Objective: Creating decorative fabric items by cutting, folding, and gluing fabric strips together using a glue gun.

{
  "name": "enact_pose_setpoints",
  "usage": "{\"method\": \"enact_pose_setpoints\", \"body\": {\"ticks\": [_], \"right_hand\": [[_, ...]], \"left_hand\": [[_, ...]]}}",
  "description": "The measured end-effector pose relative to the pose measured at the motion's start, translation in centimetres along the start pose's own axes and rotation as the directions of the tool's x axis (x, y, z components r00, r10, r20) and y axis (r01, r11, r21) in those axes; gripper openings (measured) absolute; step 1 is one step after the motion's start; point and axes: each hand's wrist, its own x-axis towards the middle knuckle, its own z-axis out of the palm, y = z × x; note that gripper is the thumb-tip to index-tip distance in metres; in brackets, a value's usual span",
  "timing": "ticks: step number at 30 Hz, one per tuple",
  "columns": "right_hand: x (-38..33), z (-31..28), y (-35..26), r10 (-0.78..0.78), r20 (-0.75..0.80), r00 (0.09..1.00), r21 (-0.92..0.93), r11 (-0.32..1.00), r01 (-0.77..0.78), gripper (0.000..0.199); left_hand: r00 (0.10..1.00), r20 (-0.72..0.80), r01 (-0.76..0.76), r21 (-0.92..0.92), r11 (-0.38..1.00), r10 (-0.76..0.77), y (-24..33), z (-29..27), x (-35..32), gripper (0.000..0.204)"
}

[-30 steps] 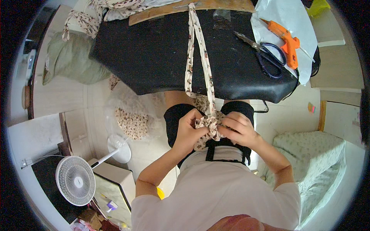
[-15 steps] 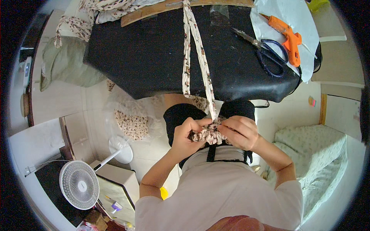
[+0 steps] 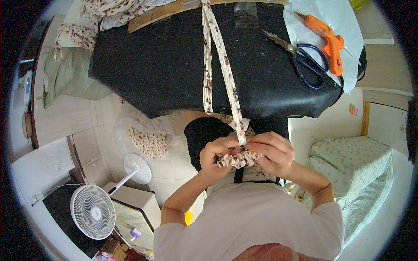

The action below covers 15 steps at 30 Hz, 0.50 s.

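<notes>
Over my lap, my left hand and my right hand both grip a gathered, ruffled band of cream floral fabric. Its left end is pinched in the left fingers; the right thumb and fingers close on the other side. A long flat strip of matching floral fabric hangs over the black table from its far edge. One leg of the strip runs down to the fingers at the top of the ruffled band, and the other folds back near the table's front edge. Fingertips partly hide where strip and band meet.
On the black tabletop, dark-handled scissors and an orange glue gun lie at the right, by a pale sheet. A wooden strip crosses the far edge beside bunched floral cloth. A white fan stands lower left.
My view has shifted slightly. The ruffled band now lies spread a little wider between my hands, and more of its right side shows. Both hands keep their grip.
</notes>
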Motion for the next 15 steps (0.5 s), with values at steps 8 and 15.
{"method": "enact_pose_setpoints", "body": {"ticks": [8, 15], "right_hand": [[-0.6, 0.3, -0.4, 0.312, 0.013, 0.95, 0.293, 0.907, -0.302, 0.019], [-0.7, -0.4, 1.1, -0.375, 0.014, 0.927, -0.088, 0.923, 0.374, 0.025]], "left_hand": [[0.984, 0.002, -0.177, 0.057, 0.983, 0.177, -0.2, 0.3, 0.8, 0.038], [0.982, -0.173, -0.083, -0.062, 0.995, 0.071, 0.3, 1.2, 0.5, 0.03]]}}
